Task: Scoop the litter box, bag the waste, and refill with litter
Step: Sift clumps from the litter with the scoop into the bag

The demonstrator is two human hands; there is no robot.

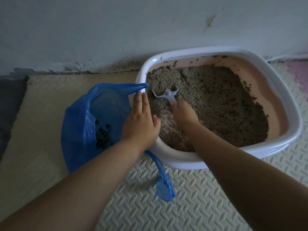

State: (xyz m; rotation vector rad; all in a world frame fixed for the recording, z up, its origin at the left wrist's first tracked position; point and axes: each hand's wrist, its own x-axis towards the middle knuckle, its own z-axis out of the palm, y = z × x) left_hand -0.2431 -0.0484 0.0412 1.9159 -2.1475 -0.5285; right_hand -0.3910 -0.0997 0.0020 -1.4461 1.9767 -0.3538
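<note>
A white-rimmed litter box (275, 90) with a pink inside stands on the floor mat, holding grey-brown litter (216, 104). My right hand (185, 114) grips the handle of a grey scoop (166, 95), whose head is dug into the litter near the box's left wall. A blue plastic bag (83, 124) stands open just left of the box, with dark clumps of waste (102, 135) at its bottom. My left hand (141, 120) lies with straight fingers on the box's left rim, pressing the bag's edge against it.
A cream embossed foam mat (191, 189) covers the floor. A stained pale wall (116, 30) rises right behind the box. One bag handle (164, 180) trails on the mat in front. A dark mat (10, 104) lies at the far left.
</note>
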